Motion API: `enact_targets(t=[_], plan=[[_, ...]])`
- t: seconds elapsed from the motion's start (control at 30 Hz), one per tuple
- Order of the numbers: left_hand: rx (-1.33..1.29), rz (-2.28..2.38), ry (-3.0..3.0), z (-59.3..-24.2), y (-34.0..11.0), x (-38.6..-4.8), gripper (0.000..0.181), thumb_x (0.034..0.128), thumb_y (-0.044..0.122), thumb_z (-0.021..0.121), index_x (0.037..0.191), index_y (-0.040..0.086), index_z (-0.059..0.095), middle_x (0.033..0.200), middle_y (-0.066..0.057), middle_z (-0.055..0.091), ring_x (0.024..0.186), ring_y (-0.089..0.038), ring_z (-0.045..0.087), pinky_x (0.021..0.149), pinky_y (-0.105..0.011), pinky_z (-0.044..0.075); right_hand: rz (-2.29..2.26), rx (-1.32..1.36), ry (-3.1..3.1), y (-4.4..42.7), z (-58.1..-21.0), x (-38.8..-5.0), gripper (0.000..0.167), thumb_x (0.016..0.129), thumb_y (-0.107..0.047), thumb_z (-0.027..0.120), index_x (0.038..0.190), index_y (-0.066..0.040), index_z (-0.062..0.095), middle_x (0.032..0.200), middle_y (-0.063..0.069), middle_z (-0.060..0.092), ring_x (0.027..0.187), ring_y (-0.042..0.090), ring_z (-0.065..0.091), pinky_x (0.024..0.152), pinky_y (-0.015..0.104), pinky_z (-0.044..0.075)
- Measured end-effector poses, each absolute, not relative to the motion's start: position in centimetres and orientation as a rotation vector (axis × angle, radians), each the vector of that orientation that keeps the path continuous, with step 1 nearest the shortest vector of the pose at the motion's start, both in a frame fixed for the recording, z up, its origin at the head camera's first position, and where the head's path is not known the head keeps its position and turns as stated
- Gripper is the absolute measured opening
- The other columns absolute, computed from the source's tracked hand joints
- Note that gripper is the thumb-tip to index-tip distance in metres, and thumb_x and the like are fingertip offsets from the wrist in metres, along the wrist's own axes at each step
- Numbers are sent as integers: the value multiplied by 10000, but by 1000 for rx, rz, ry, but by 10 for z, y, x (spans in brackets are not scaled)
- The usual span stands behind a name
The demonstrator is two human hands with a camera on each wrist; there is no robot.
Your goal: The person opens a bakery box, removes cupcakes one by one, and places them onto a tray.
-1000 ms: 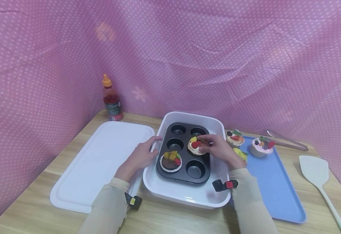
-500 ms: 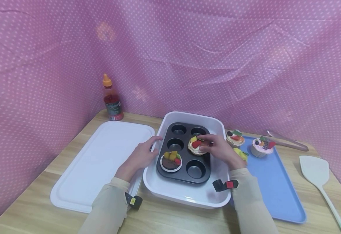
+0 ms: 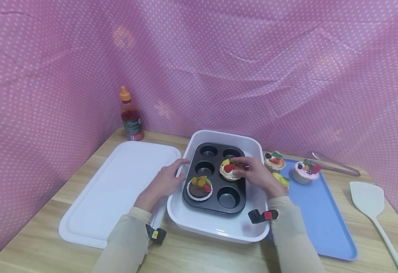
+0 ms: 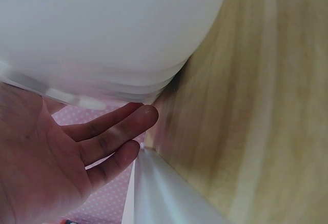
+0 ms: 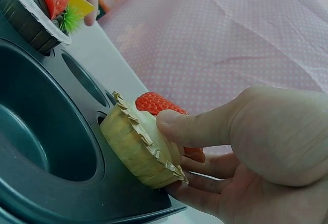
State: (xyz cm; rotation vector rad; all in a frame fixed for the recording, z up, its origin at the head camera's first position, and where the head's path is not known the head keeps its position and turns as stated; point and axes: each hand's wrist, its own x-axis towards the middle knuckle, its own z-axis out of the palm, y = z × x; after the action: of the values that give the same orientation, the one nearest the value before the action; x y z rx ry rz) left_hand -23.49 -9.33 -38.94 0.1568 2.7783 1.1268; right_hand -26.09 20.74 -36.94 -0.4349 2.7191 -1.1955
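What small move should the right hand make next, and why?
Probably the right hand should gently press the strawberry-topped cupcake down into the muffin pan before releasing it. The right wrist view shows the hand holding it, with much of its wrapper above the pan; whether its base is fully seated is hidden.

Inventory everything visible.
tub: 1, white, centre
muffin pan: 1, black, in tub
chocolate cupcake: 1, brown, in pan
strawberry cupcake: 1, cream, held
tray: 1, blue, right
other cupcakes: 3, mixed, tray's far end
tongs: 1, brown, right
turner: 1, white, right
board: 1, white, left
squeeze bottle: 1, red, back left
curtain: 1, pink, behind
table: 1, brown, underneath
wrist cameras: 2, black, cuffs
sleeves: 2, beige, forearms
left hand: 1, at tub
right hand: 1, holding strawberry cupcake
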Motion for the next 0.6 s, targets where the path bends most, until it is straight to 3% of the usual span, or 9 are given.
enact_targets(t=[0.6], plan=[[143, 1130, 2772, -389, -93, -235, 496, 1021, 241, 506, 1506, 321, 436, 1495, -140, 537, 1353, -347, 542, 1078, -557, 465, -1181, -436, 2729, 208, -369, -261, 427, 963, -149, 670, 1381, -75, 617, 1112, 119, 692, 1011, 261, 580, 866, 363, 498]])
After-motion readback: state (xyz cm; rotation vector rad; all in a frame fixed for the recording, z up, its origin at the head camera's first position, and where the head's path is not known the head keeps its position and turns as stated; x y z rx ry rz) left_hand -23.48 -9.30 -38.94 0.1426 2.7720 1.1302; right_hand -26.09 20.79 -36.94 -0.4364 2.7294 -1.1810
